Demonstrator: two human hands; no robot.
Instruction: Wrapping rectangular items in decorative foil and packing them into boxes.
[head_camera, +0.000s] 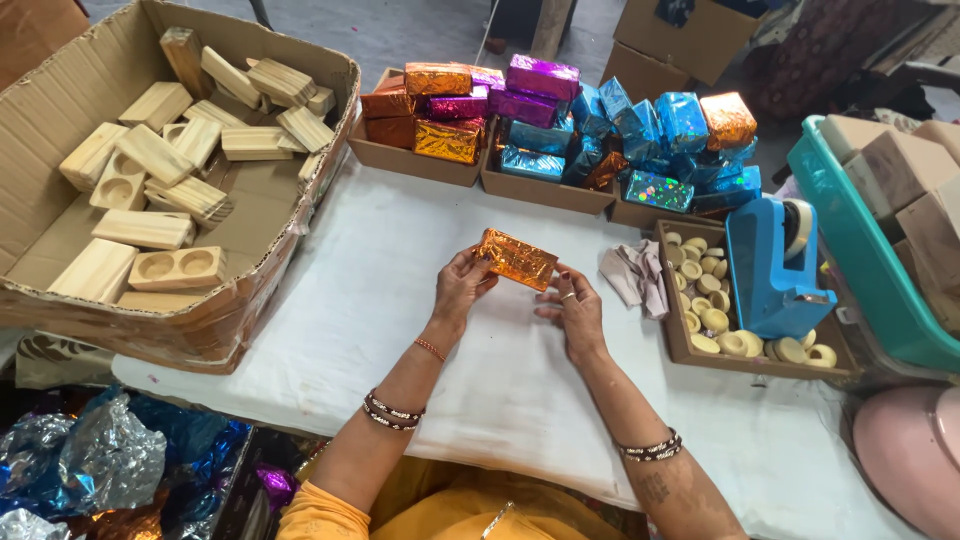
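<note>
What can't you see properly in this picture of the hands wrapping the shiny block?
- Head view: what is inside the orange foil block; the foil covers it.
- Its underside; the left hand and right hand hold its ends.
- The pink thing at the right is cut off by the frame edge.
- The bottom of the cardboard box; wooden blocks lie over it.

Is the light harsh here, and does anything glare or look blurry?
Head view: soft, even daylight with faint shadows on the white table cloth; the orange foil-wrapped block, held by left hand and right hand, glints, as do the stacked foil blocks; everything stays sharp.
</note>
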